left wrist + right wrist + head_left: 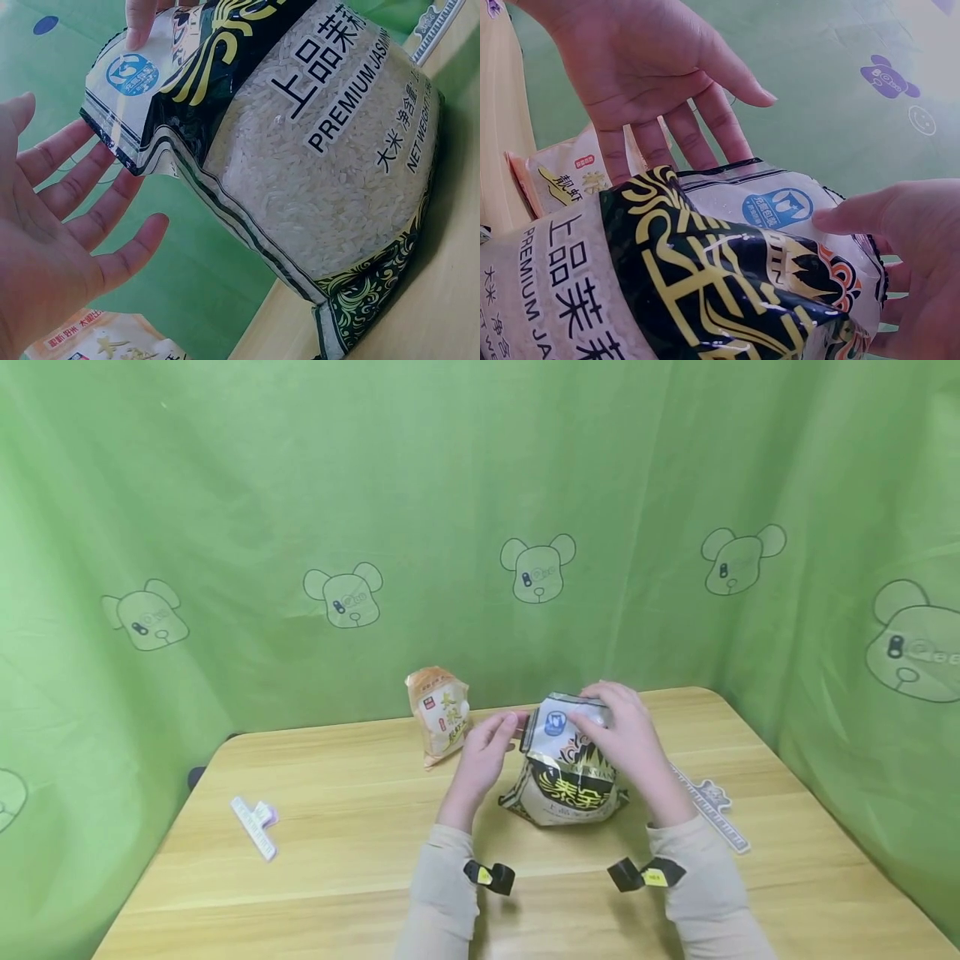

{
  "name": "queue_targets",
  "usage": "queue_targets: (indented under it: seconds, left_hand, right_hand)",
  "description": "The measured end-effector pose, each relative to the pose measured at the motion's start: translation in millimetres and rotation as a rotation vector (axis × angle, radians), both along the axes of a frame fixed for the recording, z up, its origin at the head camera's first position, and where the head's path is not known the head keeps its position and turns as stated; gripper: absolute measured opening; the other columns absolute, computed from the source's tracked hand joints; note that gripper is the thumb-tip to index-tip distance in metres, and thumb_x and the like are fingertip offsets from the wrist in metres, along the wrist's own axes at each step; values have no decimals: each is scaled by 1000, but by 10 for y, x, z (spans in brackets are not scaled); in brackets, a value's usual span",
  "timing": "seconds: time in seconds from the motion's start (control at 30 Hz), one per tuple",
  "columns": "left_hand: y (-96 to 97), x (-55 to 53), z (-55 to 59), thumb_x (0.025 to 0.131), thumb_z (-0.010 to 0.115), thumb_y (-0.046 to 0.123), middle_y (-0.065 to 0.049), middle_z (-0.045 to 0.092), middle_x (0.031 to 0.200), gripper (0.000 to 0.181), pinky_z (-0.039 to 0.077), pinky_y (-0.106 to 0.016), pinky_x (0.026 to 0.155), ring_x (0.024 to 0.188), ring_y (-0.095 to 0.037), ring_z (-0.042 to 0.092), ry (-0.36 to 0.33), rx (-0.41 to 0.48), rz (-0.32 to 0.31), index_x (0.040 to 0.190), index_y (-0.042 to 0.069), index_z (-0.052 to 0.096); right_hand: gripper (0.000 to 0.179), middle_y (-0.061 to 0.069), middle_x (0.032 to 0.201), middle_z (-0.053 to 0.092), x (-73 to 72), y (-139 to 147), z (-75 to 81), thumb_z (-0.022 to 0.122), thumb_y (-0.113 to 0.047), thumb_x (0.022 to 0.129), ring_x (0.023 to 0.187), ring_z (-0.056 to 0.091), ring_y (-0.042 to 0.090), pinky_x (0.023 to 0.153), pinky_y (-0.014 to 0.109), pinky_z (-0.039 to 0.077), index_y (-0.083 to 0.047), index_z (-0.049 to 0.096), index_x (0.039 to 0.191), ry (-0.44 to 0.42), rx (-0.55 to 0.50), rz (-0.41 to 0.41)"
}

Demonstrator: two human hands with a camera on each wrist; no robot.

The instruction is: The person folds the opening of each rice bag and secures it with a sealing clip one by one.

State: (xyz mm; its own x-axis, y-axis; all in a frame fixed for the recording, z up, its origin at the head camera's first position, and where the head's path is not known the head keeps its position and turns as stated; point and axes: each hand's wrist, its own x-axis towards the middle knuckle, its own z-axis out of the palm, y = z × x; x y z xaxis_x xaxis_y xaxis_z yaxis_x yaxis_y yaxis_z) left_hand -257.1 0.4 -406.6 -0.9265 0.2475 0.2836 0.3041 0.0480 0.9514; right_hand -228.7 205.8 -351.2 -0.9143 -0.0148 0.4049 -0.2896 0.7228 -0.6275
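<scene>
A plump bag of rice (566,793), clear at the bottom with black, gold and white print, stands upright on the table. My right hand (630,739) grips its white top, thumb on the front beside the blue logo and fingers behind, as the right wrist view shows. At the opposite top corner is my left hand (82,202), palm spread and fingers nearly straight. Its fingertips (71,142) reach the dark edge of the bag, partly hidden behind it. The left thumb stands away from the bag.
Behind and left of the rice stands an orange and white packet (442,714). A pale bag clip (253,825) lies at the left of the wooden table (337,835). Another long clip (720,814) lies by the right forearm. Green curtains (450,485) enclose the table.
</scene>
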Motion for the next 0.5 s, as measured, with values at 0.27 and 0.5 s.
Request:
queue_targets:
  seconds: [0.27, 0.5]
  left_hand:
    - [7, 13, 4, 103, 44, 34, -17, 68, 119, 40, 53, -42, 95, 111, -30, 63, -9, 7, -9, 123, 6, 63]
    - [-1, 55, 83, 105, 42, 23, -21, 65, 123, 36, 52, -34, 94, 115, -34, 61, -35, -2, -28, 126, 1, 60]
  right_hand:
    - [38, 24, 135, 54, 0, -5, -4, 69, -24, 90, 131, 42, 43, 113, 65, 26, 0, 61, 117, 13, -5, -5]
    - [34, 24, 133, 55, 1, -2, -10, 66, -20, 91, 129, 44, 43, 111, 66, 27, 1, 60, 118, 32, -15, -3]
